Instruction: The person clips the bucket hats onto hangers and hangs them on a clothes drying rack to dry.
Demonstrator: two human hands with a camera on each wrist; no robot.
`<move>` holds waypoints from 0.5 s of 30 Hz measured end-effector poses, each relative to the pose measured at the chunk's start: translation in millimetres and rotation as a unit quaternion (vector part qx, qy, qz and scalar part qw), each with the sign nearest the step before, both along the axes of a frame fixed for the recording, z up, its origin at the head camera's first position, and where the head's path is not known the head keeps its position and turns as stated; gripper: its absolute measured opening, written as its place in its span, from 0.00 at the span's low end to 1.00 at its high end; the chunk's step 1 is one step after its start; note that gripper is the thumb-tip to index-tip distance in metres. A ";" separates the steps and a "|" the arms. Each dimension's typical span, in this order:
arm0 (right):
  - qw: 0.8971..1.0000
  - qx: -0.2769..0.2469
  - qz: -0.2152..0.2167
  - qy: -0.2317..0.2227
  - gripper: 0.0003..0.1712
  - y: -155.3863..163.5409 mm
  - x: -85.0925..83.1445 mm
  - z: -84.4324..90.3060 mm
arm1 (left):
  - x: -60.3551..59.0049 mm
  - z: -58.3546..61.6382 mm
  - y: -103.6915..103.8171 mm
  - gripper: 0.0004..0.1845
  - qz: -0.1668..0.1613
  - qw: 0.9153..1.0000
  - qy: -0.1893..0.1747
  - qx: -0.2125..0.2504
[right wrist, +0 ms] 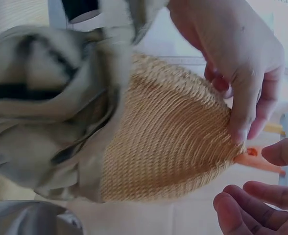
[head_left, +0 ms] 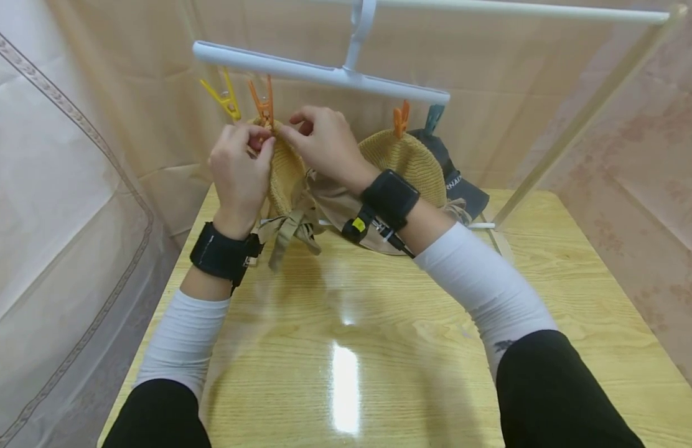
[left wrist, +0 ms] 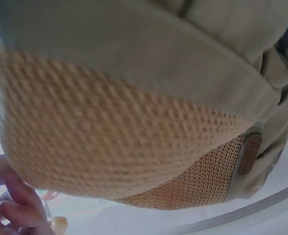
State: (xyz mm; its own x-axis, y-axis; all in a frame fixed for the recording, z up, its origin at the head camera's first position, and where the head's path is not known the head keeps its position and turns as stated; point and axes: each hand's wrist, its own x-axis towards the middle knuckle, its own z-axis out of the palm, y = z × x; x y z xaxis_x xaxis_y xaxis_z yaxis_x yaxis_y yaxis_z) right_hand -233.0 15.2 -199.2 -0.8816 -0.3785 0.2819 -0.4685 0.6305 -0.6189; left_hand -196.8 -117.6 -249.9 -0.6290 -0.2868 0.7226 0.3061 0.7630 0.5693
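A straw sun hat (head_left: pixel 285 177) with a beige cloth brim and tie hangs at the hanger's left part. An orange clothespin (head_left: pixel 264 102) grips the top of its crown. My left hand (head_left: pixel 239 165) pinches the crown tip between thumb and fingers, just below that clothespin. On the other side, my right hand (head_left: pixel 329 140) is close to the clothespin; the right wrist view shows its fingers (right wrist: pixel 232 196) spread and holding nothing. The woven crown (left wrist: pixel 109 137) fills much of the left wrist view.
The white hanger (head_left: pixel 318 73) hangs tilted from a rack bar (head_left: pixel 519 7). A yellow clothespin (head_left: pixel 223 99) is at its left end. Right of my hands, another straw hat (head_left: pixel 413 162) and a dark cap (head_left: pixel 463 190) hang from clothespins above the wooden table (head_left: pixel 391 348).
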 end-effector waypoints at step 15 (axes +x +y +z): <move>0.998 -0.047 -0.021 -0.025 0.15 32.9 -5.8 -30.5 | -3.3 -14.7 0.7 0.09 -0.016 0.998 -0.039 -0.046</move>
State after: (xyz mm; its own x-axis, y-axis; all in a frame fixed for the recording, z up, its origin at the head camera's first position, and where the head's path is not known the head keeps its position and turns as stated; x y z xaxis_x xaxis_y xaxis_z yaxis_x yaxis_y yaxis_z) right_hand -238.8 48.1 -229.7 -0.9097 -0.3155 0.2699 -0.4106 0.5868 -0.6980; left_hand -200.1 -116.9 -264.6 -0.6925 -0.1999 0.6931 0.2884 0.8040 0.5200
